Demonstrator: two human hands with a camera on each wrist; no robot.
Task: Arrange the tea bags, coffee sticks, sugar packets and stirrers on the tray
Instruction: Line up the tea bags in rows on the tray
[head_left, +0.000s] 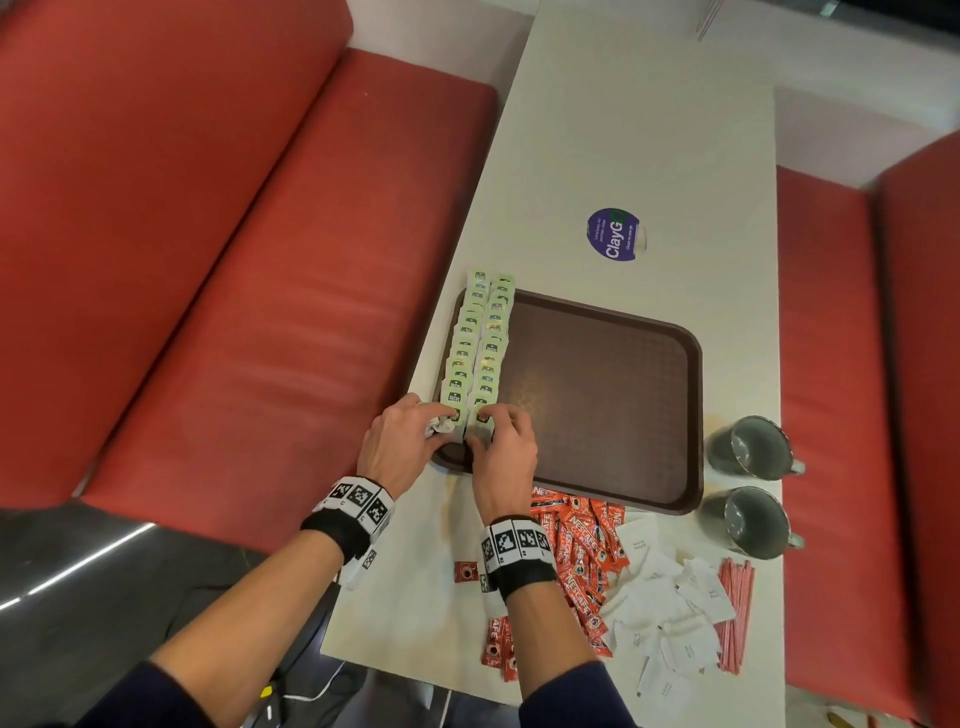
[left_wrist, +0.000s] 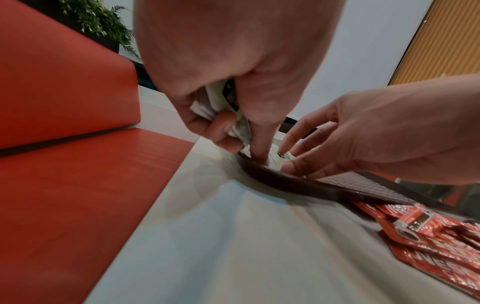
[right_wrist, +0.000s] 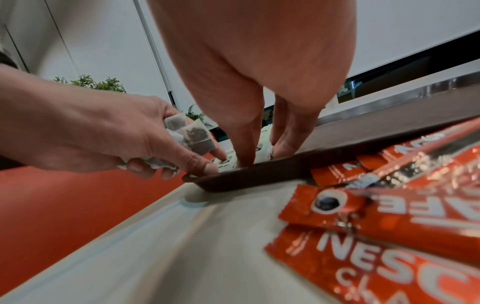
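A brown tray (head_left: 597, 395) lies on the pale table. Two rows of green tea bags (head_left: 475, 343) run along its left side. My left hand (head_left: 436, 423) grips a loose bunch of tea bags (right_wrist: 192, 137) in its curled fingers, while its forefinger (left_wrist: 259, 148) presses on the near end of the left row. My right hand (head_left: 483, 426) pinches the nearest tea bag of the right row between thumb and fingers (right_wrist: 283, 137). Red coffee sticks (head_left: 582, 551), white sugar packets (head_left: 670, 613) and red stirrers (head_left: 735, 613) lie in heaps on the table near me.
Two grey mugs (head_left: 750, 449) (head_left: 748, 519) lie on their sides right of the tray. A purple round sticker (head_left: 613, 234) sits beyond it. Red benches (head_left: 208, 260) (head_left: 841, 364) flank the table. The tray's middle and right side are bare.
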